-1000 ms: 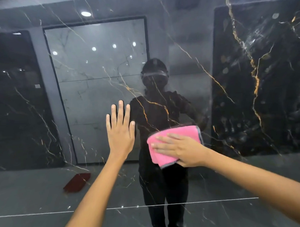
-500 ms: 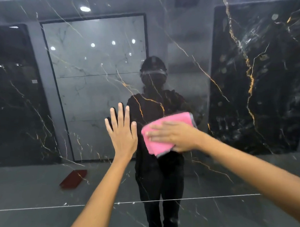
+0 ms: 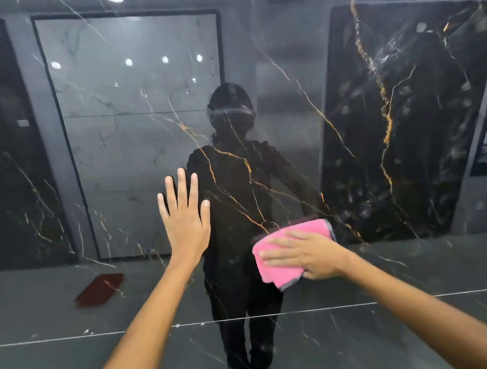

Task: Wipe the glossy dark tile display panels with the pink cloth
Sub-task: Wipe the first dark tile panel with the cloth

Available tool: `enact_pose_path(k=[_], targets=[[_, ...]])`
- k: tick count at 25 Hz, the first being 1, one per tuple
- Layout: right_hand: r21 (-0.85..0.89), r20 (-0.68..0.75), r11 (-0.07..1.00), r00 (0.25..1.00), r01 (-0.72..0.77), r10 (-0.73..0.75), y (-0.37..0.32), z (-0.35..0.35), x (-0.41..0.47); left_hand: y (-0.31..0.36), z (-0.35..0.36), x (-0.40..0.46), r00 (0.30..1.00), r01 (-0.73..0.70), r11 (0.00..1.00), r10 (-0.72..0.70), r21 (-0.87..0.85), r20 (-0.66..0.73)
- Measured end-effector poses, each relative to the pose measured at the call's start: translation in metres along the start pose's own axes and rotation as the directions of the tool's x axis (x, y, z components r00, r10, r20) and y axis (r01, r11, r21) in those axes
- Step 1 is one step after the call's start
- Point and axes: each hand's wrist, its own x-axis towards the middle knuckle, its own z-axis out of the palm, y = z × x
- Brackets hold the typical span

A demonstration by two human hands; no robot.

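Glossy dark tile panel (image 3: 289, 105) is pressed by the left hand (image 3: 184, 222), fingers spread flat; the pink cloth (image 3: 278, 268) is pressed against it under the right hand (image 3: 308, 255), fingers extended.

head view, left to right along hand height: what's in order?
Red-brown patch reflected low in the glossy dark tile panel → left hand flat on the panel, fingers spread → folded pink cloth with grey edging → right hand pressing the cloth.
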Motion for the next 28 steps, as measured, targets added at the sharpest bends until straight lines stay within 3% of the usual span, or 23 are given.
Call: enact_pose_path(k=[1, 2, 3, 4, 5, 6, 7, 8, 10, 11, 13, 14, 15, 17, 18, 19, 20, 21, 22, 23, 25, 26, 28], targets=[[-0.046, -0.074, 0.999, 0.997, -0.027, 0.024, 0.029, -0.010, 0.004, -0.001, 0.001, -0.001, 1.000, -0.003, 1.000, 0.003, 0.006, 0.001], [-0.044, -0.172, 0.980, 0.968, -0.195, 0.185, 0.066, -0.026, 0.013, -0.002, 0.002, -0.001, 1.000, -0.002, 1.000, 0.002, 0.009, -0.002], [0.032, -0.298, 0.903, 0.858, -0.429, 0.418, 0.106, -0.048, 0.025, -0.003, 0.003, -0.002, 1.000, 0.001, 1.000, -0.001, 0.008, -0.006], [0.166, -0.400, 0.772, 0.673, -0.614, 0.622, 0.141, -0.069, 0.038, -0.003, 0.004, -0.003, 1.000, 0.004, 1.000, -0.004, 0.007, -0.009], [0.299, -0.431, 0.655, 0.514, -0.694, 0.741, 0.157, -0.081, 0.052, -0.004, 0.005, -0.005, 1.000, 0.001, 1.000, -0.001, 0.007, -0.008], [0.374, -0.462, 0.608, 0.428, -0.700, 0.777, 0.153, -0.079, 0.065, -0.004, 0.006, -0.006, 1.000, -0.007, 1.000, 0.007, 0.008, -0.009], [0.390, -0.465, 0.641, 0.459, -0.662, 0.757, 0.130, -0.067, 0.074, -0.005, 0.005, -0.007, 1.000, -0.016, 1.000, 0.016, 0.011, -0.008], [0.342, -0.425, 0.729, 0.595, -0.592, 0.682, 0.091, -0.045, 0.076, -0.006, 0.004, -0.007, 1.000, -0.021, 1.000, 0.022, 0.013, -0.006], [0.181, -0.191, 0.935, 0.921, -0.306, 0.339, 0.002, -0.008, 0.055, -0.010, 0.001, -0.009, 1.000, -0.020, 1.000, 0.020, 0.008, 0.003], [0.131, -0.057, 0.976, 0.981, -0.175, 0.183, -0.022, -0.003, 0.036, -0.013, 0.000, -0.012, 1.000, -0.016, 1.000, 0.016, 0.008, 0.009], [0.114, -0.037, 0.992, 0.997, -0.060, 0.065, 0.001, -0.008, 0.016, -0.019, 0.000, -0.023, 1.000, -0.002, 1.000, 0.002, 0.023, 0.022], [0.130, -0.143, 0.979, 0.974, -0.156, 0.174, 0.032, -0.021, 0.020, -0.022, 0.002, -0.030, 1.000, 0.008, 1.000, -0.009, 0.028, 0.028], [0.174, -0.260, 0.934, 0.901, -0.311, 0.349, 0.070, -0.039, 0.031, -0.025, 0.004, -0.038, 0.999, 0.022, 0.999, -0.023, 0.031, 0.030], [0.310, -0.443, 0.768, 0.630, -0.560, 0.638, 0.123, -0.071, 0.063, -0.032, 0.008, -0.056, 0.998, 0.051, 0.998, -0.053, 0.046, 0.042], [0.368, -0.468, 0.718, 0.550, -0.591, 0.692, 0.124, -0.075, 0.081, -0.035, 0.011, -0.064, 0.997, 0.062, 0.997, -0.065, 0.053, 0.053], [0.383, -0.489, 0.717, 0.531, -0.582, 0.692, 0.107, -0.067, 0.095, -0.038, 0.012, -0.071, 0.995, 0.071, 0.996, -0.075, 0.059, 0.066], [0.368, -0.470, 0.761, 0.600, -0.534, 0.648, 0.075, -0.051, 0.101, -0.041, 0.013, -0.077, 0.993, 0.081, 0.995, -0.086, 0.064, 0.079], [0.330, -0.383, 0.828, 0.737, -0.454, 0.557, 0.030, -0.030, 0.100, -0.042, 0.014, -0.081, 0.991, 0.088, 0.994, -0.095, 0.069, 0.093], [0.274, -0.247, 0.902, 0.882, -0.334, 0.402, -0.017, -0.009, 0.091, -0.043, 0.014, -0.084, 0.990, 0.091, 0.993, -0.099, 0.073, 0.106], [0.235, -0.097, 0.955, 0.973, -0.181, 0.208, -0.058, 0.003, 0.074, -0.044, 0.013, -0.086, 0.989, 0.086, 0.993, -0.095, 0.074, 0.115], [0.215, 0.032, 0.975, 0.998, 0.049, -0.057, -0.082, 0.010, 0.043, -0.045, 0.013, -0.087, 0.989, 0.068, 0.995, -0.076, 0.074, 0.124], [0.218, -0.012, 0.973, 0.997, 0.075, -0.074, -0.064, 0.010, 0.040, -0.047, 0.013, -0.086, 0.990, 0.059, 0.996, -0.068, 0.071, 0.126], [0.265, -0.180, 0.949, 0.958, -0.170, 0.222, -0.001, -0.012, 0.058, -0.049, 0.014, -0.086, 0.991, 0.047, 0.997, -0.054, 0.063, 0.123]])
